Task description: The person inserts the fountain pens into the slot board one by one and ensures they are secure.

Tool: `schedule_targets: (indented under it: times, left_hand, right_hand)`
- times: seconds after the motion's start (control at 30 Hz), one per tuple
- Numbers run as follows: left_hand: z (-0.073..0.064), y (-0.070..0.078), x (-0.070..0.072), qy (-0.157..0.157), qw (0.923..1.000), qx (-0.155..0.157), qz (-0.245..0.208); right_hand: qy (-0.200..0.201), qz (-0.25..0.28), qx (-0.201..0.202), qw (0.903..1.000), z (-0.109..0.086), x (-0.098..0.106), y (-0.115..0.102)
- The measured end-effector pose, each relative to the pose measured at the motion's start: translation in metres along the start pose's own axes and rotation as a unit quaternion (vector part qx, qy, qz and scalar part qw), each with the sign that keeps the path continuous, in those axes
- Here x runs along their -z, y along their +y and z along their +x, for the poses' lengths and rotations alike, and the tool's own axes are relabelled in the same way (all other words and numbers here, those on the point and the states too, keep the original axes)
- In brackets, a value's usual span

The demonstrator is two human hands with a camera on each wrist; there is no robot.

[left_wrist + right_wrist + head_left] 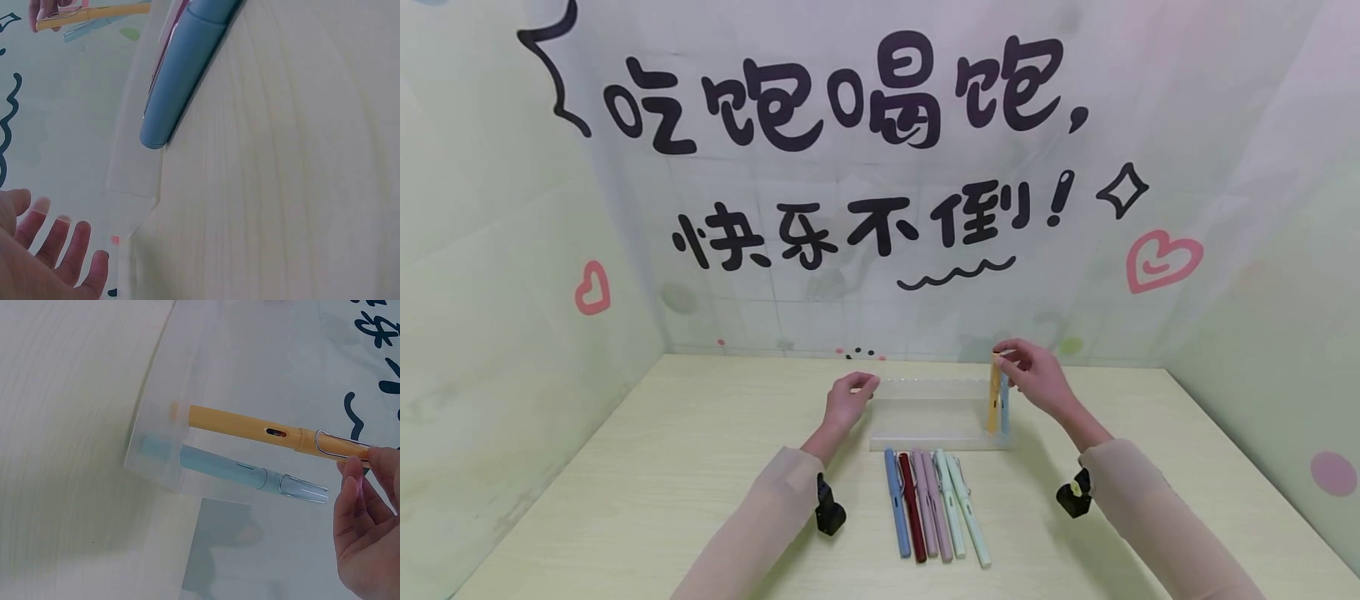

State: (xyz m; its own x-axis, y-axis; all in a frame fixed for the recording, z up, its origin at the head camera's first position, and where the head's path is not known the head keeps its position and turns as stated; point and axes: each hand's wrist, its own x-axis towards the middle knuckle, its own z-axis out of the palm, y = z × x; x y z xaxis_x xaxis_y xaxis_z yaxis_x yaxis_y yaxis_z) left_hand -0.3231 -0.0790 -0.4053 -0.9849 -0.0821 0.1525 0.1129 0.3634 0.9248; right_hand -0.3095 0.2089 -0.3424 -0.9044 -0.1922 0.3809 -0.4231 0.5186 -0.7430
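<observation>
In the head view my right hand (pixel 1037 379) pinches the cap end of an orange-yellow pen (pixel 993 396), its thumb and fingers at the metal clip. That pen stands upright with its lower end at the base of a clear pen stand (pixel 925 442). Just right of it a light blue pen (pixel 225 467) with a translucent cap stands in the stand. My left hand (pixel 848 402) is at the stand's upper left corner; its fingers (pixel 53 240) are spread and loosely bent in the left wrist view. Whether they touch the stand I cannot tell.
In front of the stand several pens lie side by side on the pale wooden table (pixel 700 467): a blue pen (pixel 897 504), a dark red pen (pixel 912 508), purple ones (pixel 934 508) and pale green ones (pixel 970 512). A printed backdrop (pixel 865 317) rises behind.
</observation>
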Motion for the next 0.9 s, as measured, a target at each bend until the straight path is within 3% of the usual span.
schedule_targets:
  times: [0.57, 0.9]
  left_hand:
    - [-0.0003, 0.0005, -0.0006, 0.000, 1.0000, -0.005, -0.005]
    - [0.0012, -0.0017, -0.0018, 0.003, 0.9999, -0.004, -0.013]
  right_hand:
    - [-0.019, -0.035, 0.006, 0.9992, 0.0035, -0.0037, 0.0077]
    - [0.013, -0.124, 0.053, 0.9908, 0.0051, -0.0061, 0.0049]
